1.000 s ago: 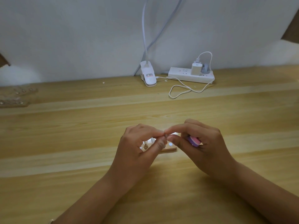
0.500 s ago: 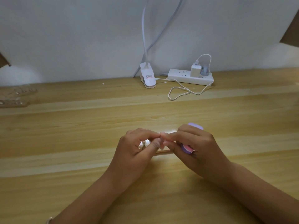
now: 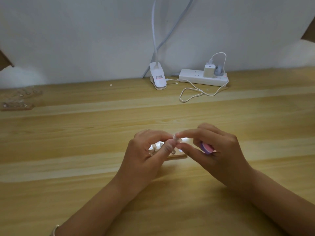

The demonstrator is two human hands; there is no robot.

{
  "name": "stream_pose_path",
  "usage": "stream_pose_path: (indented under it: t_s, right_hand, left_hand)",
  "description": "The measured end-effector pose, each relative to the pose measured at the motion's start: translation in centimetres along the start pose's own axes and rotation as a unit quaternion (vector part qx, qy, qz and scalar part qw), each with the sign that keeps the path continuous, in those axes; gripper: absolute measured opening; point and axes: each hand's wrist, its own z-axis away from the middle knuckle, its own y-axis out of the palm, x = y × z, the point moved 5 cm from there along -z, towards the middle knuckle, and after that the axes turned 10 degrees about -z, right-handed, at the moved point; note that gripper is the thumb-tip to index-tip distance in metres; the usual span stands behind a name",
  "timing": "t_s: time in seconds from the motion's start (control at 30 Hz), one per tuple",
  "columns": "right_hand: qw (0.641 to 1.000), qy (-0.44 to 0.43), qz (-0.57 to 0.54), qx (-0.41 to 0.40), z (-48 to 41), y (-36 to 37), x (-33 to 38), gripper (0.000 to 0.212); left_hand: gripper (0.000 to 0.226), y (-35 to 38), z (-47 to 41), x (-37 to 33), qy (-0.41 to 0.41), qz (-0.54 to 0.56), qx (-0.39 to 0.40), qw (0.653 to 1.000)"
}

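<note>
Table: your forearms lie on a wide light wooden table (image 3: 68, 142) with pale grain bands; everything else sits on it.
Backdrop: a plain white wall sheet (image 3: 85, 40) stands behind the far edge.
Left hand: your left hand (image 3: 144, 155) is at centre, thumb and forefinger closed together on the small clear plastic tip (image 3: 175, 138), the other fingers curled loosely below.
Right hand: your right hand (image 3: 219, 150) meets it tip to tip, thumb and forefinger pinching the same small clear plastic tip from the right side.
Power strip: a white rectangular power strip (image 3: 196, 78) lies at the far edge with a white square charger (image 3: 208, 71) plugged in.
Cable: a thin white cable (image 3: 192, 94) loops in front of the strip.
Lamp clip: a white plastic lamp clip (image 3: 157, 79) lies just left of the strip.
Racks: clear acrylic strips (image 3: 17, 105) lie at far left, well apart from your hands.
Stand: a small wooden-edged stand (image 3: 177, 156) lies under your hands, mostly hidden.
Block: a round pink-and-purple foam block (image 3: 207, 148) is tucked under your right hand's curled lower fingers.
Tip: it is held above the stand, between both hands' fingertips.
</note>
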Motion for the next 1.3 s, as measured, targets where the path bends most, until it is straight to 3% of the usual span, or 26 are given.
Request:
stream_pose_path:
  t_s: [0.23,0.4,0.53,0.87,1.13,1.3]
  right_hand:
    - [0.983,0.138,-0.119,0.03,0.2,-0.3,-1.1,0.022]
    - [0.996,0.053,-0.062,0.039,0.2,0.3,-0.6,0.015]
    - [1.0,0.008,-0.004,0.0,0.3,0.0,-0.4,0.015]
    - [0.999,0.006,-0.008,-0.035,0.2,-0.2,0.0,0.01]
    - [0.997,0.018,-0.051,-0.057,0.3,-0.2,0.1,0.008]
    - [0.996,0.026,-0.077,-0.035,0.3,0.0,-0.1,0.011]
  left_hand:
    - [0.014,-0.2,-0.1,0.0,-0.013,0.027,0.0,1.0]
    - [0.019,-0.1,-0.1,-0.4,0.012,0.013,0.006,1.0]
    - [0.016,-0.1,0.0,-0.4,0.012,0.006,0.003,1.0]
    - [0.02,-0.4,0.1,-0.6,-0.026,0.047,-0.017,0.998]
    - [0.042,-0.6,0.2,-0.9,-0.01,0.056,-0.032,0.998]
    - [0.039,-1.0,0.5,-1.4,0.014,0.079,-0.051,0.995]
